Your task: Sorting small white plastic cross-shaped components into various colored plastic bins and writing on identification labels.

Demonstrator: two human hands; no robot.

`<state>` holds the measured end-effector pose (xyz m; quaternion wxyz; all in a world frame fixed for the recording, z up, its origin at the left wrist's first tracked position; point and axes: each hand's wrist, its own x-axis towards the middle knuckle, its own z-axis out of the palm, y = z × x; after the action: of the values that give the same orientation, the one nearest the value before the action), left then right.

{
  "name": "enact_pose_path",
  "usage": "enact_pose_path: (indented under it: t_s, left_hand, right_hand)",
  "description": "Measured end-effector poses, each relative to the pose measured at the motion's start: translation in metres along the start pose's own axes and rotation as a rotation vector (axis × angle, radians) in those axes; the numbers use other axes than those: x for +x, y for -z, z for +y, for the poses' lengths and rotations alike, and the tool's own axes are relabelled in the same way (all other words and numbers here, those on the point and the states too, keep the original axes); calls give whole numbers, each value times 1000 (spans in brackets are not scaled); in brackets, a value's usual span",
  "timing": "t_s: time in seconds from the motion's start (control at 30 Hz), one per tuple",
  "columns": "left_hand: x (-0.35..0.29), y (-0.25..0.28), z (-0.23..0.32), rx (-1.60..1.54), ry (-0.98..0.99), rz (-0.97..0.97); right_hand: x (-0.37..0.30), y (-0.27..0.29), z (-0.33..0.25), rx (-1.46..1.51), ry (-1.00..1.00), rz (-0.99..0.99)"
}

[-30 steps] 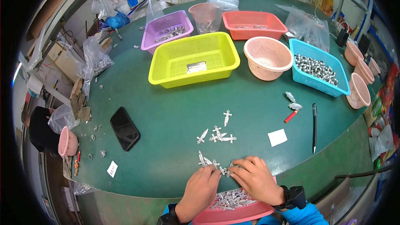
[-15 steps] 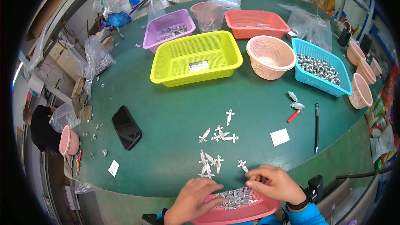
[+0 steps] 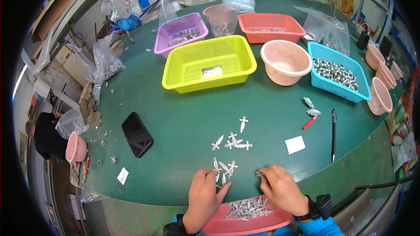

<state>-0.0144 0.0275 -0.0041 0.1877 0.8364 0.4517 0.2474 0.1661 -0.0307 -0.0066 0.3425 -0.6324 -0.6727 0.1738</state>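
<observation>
Small silver dagger-shaped metal charms lie on the green table in a loose far group [image 3: 236, 141] and a nearer cluster [image 3: 226, 169]. My left hand [image 3: 203, 199] reaches over that nearer cluster, thumb spread from the fingers, fingertips touching its left edge and hiding part of it. To the right, my right hand [image 3: 284, 192] has its fingers closed on a single charm [image 3: 259, 174]; only its end shows at the fingertips. Below both hands, a pink-red basket [image 3: 245, 227] at the table's near edge holds a heap of the same charms [image 3: 249, 208].
A black phone [image 3: 136, 134] and a paper slip [image 3: 123, 175] lie left; a white card [image 3: 295, 144] and black pen [image 3: 334, 135] lie right. Farther back stand a yellow-green basket [image 3: 175, 72], a peach basket [image 3: 284, 76] and a blue basket of metal parts [image 3: 334, 91]. Someone in black [image 3: 46, 135] is far left.
Both hands have moved forward from the basket's rim onto the table. The left now reaches the near charm cluster; the right has taken hold of the lone charm. The view has shifted slightly.
</observation>
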Motion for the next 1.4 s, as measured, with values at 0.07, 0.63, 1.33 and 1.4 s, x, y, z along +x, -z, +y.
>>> enact_pose_path:
  t_s: [0.07, 0.63, 1.33, 1.4]
  left_hand:
    - [-7, -1, 0, 74, 31, 39]
    - [-26, 12, -7, -40, -10, 21]
    - [-24, 32, -19, -337, -138, -327]
    - [-11, 34, -12, -63, -153, -191]
  right_hand:
    - [0, 2, 1, 40, -17, -14]
    - [1, 9, -11, 371, -151, -354]
    - [23, 10, -28, 334, 66, -302]
    - [30, 2, -28, 107, 106, -215]
